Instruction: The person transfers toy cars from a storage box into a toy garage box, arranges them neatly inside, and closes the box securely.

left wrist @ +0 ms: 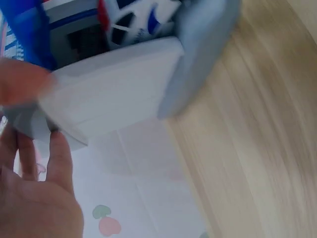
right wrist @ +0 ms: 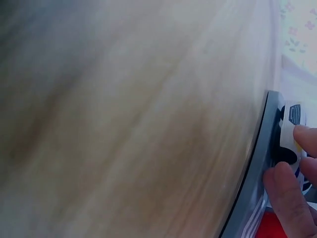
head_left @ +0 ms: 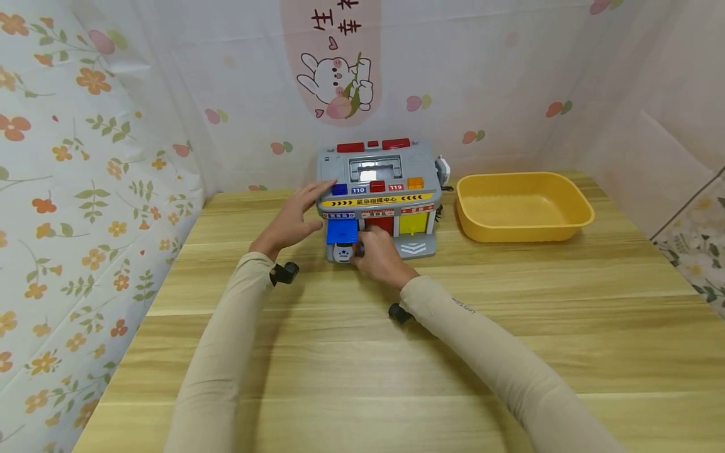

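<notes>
A grey toy emergency station (head_left: 374, 201) stands at the back of the table. Its left bay has a blue door (head_left: 342, 231) swung up, and a white toy police car (head_left: 343, 253) pokes out beneath. My left hand (head_left: 290, 219) reaches to the station's upper left corner, fingers extended on the roof by the blue button (head_left: 339, 189) and thumb apart. In the left wrist view, that hand's fingers (left wrist: 60, 161) lie along the station's edge. My right hand (head_left: 381, 257) grips the car from its right side; fingertips (right wrist: 285, 173) touch it near a wheel in the right wrist view.
A yellow plastic basin (head_left: 523, 234) sits to the right of the station. Red (head_left: 381, 224) and yellow doors (head_left: 414, 223) close the other two bays. A white and grey part (head_left: 443, 170) juts from the station's right side. Patterned cloth (head_left: 249, 94) hangs behind the wooden table (head_left: 340, 365).
</notes>
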Available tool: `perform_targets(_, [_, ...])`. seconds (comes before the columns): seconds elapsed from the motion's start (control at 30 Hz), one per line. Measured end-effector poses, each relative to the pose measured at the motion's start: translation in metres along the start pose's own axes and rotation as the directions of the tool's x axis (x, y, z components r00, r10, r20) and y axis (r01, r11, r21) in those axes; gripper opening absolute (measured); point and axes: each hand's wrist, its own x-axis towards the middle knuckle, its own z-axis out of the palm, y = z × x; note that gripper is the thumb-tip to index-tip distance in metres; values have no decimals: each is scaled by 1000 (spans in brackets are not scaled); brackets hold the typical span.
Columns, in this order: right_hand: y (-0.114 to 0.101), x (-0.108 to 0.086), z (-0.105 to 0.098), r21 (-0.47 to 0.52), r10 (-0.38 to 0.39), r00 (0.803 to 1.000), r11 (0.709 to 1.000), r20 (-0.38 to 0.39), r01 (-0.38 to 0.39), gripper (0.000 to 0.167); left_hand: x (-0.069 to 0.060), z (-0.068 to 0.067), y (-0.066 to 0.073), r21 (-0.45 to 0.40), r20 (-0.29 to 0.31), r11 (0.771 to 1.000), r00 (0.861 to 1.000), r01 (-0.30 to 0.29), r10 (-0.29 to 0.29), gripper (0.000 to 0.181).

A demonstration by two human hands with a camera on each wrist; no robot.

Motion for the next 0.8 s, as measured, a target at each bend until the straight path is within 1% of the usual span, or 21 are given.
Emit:
perform_targets(0.07, [0,0,-1,-9,4,1000,1000,11,-3,15,-2,1,-1,77,11,997,999,-32,31,99])
perform_targets(0.13, [-1,-1,-2,-9,6,1000,1000,22,-6,15,-4,4,-3,168,15,984,998,-57,56,113])
perform_targets(0.2, [-2,-1,-3,-7,8,1000,1000,28,-8,15,-6,7,-4,225,12,971,997,-78,77,123])
perform_targets(0.27, [-2,-1,-4,-4,11,999,1000,32,-11,15,-8,10,-5,258,-2,963,996,-82,85,130])
perform_targets(0.4, [-2,-1,-6,9,21,998,1000,54,-22,17,-8,17,-6,296,-41,951,994,-88,105,137])
perform_targets(0.53, [-2,-2,-6,9,28,997,1000,71,-29,19,-8,25,-9,336,-79,935,986,-109,143,142])
perform_targets(0.63, [-1,-2,-7,-1,37,997,999,68,-37,19,-9,28,-11,356,-91,926,982,-125,168,145])
perform_targets(0.8, [0,-3,-8,-11,40,996,999,77,-40,18,-9,32,-14,372,-99,919,979,-131,179,149])
